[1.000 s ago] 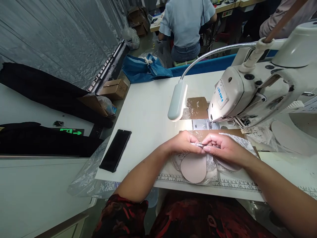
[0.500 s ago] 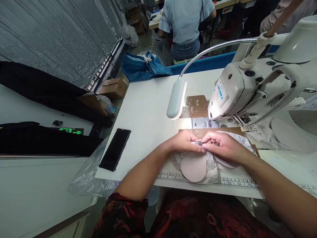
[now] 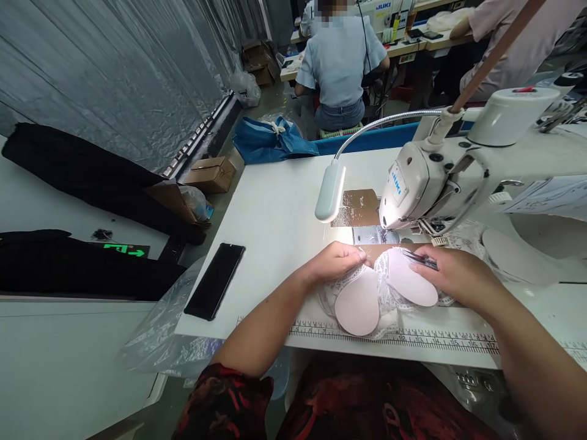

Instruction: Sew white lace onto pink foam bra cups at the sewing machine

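Note:
A white lace bra piece with two pale cups (image 3: pixel 358 307) lies on the table's front part, by the printed ruler. At its upper left edge my left hand (image 3: pixel 340 261) is closed in a pinch on the lace. My right hand (image 3: pixel 452 272) grips dark metal thread snips (image 3: pixel 424 261), their tips pointing left over the right cup. The sewing machine (image 3: pixel 417 183) stands just behind the piece, its needle area above the brown board (image 3: pixel 373 250). More lace and cup pieces (image 3: pixel 516 253) lie right of my right hand.
A lamp (image 3: pixel 331 190) on a bendy neck hangs over the white table (image 3: pixel 270 208). A black phone (image 3: pixel 214 281) lies at the left edge. Blue cloth (image 3: pixel 270 140) lines the far edge. Cartons (image 3: pixel 211 175) stand on the floor. A person (image 3: pixel 339 67) sits beyond.
My hands have drawn apart: the right moved rightward, bringing the snips into clear view, while the left stays at the lace edge. The right cup is now uncovered. The camera view has shifted slightly.

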Motion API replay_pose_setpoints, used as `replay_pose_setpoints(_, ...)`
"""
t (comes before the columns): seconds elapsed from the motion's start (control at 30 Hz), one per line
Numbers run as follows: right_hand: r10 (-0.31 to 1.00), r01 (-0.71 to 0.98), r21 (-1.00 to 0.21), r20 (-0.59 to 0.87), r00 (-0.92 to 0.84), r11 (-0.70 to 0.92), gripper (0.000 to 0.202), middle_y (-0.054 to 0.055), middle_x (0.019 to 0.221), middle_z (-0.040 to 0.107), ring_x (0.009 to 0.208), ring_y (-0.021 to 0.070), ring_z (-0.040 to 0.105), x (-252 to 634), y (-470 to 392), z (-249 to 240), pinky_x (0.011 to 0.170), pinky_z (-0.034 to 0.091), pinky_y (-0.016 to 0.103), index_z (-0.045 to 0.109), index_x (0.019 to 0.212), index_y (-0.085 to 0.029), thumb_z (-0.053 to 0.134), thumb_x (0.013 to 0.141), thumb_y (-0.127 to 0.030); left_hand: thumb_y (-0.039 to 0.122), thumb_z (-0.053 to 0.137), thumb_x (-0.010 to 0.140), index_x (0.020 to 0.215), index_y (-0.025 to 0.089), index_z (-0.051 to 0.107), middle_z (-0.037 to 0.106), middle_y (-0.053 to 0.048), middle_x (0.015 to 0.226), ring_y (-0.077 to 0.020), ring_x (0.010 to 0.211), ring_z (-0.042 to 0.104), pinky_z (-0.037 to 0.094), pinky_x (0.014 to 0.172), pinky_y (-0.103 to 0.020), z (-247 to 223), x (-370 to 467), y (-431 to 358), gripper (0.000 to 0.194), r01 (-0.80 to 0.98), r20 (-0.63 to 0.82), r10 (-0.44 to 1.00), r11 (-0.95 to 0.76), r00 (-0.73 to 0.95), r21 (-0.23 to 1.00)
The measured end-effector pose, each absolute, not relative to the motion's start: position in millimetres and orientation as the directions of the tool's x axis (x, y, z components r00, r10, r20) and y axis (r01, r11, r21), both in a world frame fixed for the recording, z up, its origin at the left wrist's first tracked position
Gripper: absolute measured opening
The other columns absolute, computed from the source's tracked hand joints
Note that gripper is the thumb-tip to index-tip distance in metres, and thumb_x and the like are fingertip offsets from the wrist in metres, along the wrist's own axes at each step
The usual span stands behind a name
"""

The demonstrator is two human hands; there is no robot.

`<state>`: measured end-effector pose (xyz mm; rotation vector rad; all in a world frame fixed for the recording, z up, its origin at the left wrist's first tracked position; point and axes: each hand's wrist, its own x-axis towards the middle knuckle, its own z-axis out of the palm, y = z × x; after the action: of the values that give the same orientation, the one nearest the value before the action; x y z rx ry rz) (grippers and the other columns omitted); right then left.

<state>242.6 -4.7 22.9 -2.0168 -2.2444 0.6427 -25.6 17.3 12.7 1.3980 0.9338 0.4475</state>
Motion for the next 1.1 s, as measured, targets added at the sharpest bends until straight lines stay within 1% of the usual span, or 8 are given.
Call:
replay_pose_setpoints(0.17,0.974,0.904,-0.405,-0.108,-0.199,0.140,0.028,0.005,0.078,0.068,0.064,0.0214,0.060,244,-11,13,0.050,0.041,0.032,0.064,0.076,-0.024,0.051,0.084,-0.047,0.045,0.053,0.091,0.084,0.012,0.066,0.069,-0.005,0.079,-0.0139,0.077,0.061,0.045,0.080,-0.028,6,-26,20,0.036,0.138,-0.341,0.821,0.314,0.458,0.940)
replay_pose_setpoints(0.3,0.981,0.900,-0.403,-0.024,-0.192,0.167,0.046,0.013,0.120,0.064,0.098,0.0316,0.063,248,-13,3,0.072,0.050,0.041,0.060,0.121,-0.022,0.056,0.082,-0.045,0.054,0.047,0.092,0.100,0.013,0.063,0.069,-0.007,0.082,-0.0153,0.080,0.062,0.045,0.080,-0.030,7,-33,24,0.045,0.044,-0.339,0.788,0.371,0.513,0.928)
replay_pose_setpoints(0.37,0.981,0.905,-0.394,-0.035,-0.191,0.162,0.054,0.015,0.128,0.060,0.108,0.0349,0.059,244,-15,4,0.078,0.049,0.045,0.054,0.132,-0.021,0.054,0.084,-0.045,0.053,0.058,0.087,0.106,0.013,0.063,0.069,-0.007,0.090,-0.0148,0.083,0.062,0.045,0.080,-0.029,11,-38,25,0.045,0.089,-0.341,0.763,0.352,0.549,0.932)
replay_pose_setpoints(0.53,0.950,0.820,-0.530,-0.079,-0.302,0.217,0.049,0.011,0.116,0.066,0.104,0.0328,0.061,221,-27,28,0.080,0.048,0.044,0.056,0.126,-0.025,0.049,0.088,-0.056,0.029,0.085,0.064,0.108,0.013,0.064,0.060,0.002,0.077,-0.0110,0.072,0.056,0.043,0.070,-0.025,16,-44,23,0.051,0.231,-0.353,0.677,0.267,0.646,0.936)
replay_pose_setpoints(0.63,0.909,0.725,-0.653,-0.136,-0.394,0.217,0.039,0.007,0.109,0.067,0.099,0.0286,0.062,210,-31,43,0.080,0.047,0.041,0.057,0.118,-0.027,0.044,0.092,-0.054,0.028,0.084,0.065,0.102,0.013,0.065,0.059,0.002,0.076,-0.0107,0.070,0.055,0.043,0.068,-0.024,14,-41,21,0.044,0.154,-0.304,0.682,0.273,0.665,0.950)
replay_pose_setpoints(0.77,0.860,0.594,-0.782,-0.159,-0.484,0.190,0.030,0.004,0.105,0.066,0.091,0.0225,0.061,205,-32,42,0.078,0.047,0.036,0.062,0.108,-0.026,0.047,0.092,-0.047,0.027,0.082,0.070,0.116,0.014,0.062,0.065,-0.001,0.085,-0.0122,0.078,0.059,0.045,0.074,-0.026,11,-38,20,0.051,0.068,-0.255,0.664,0.294,0.703,0.953)
replay_pose_setpoints(0.9,0.876,0.567,-0.819,-0.210,-0.435,0.086,0.030,0.002,0.084,0.061,0.073,0.0186,0.055,205,-31,28,0.066,0.044,0.033,0.063,0.105,-0.025,0.053,0.089,-0.049,0.027,0.080,0.073,0.135,0.016,0.051,0.069,-0.003,0.090,-0.0143,0.082,0.062,0.045,0.079,-0.028,10,-37,19,0.070,0.045,-0.225,0.662,0.278,0.715,0.960)
replay_pose_setpoints(1.1,0.881,0.472,-0.876,-0.143,-0.450,0.099,0.027,0.002,0.089,0.061,0.075,0.0167,0.052,197,-26,18,0.067,0.043,0.031,0.064,0.100,-0.024,0.057,0.087,-0.047,0.026,0.079,0.073,0.148,0.013,0.035,0.072,-0.005,0.087,-0.0174,0.080,0.063,0.046,0.077,-0.031,16,-36,18,0.088,0.047,-0.227,0.674,0.275,0.703,0.960)
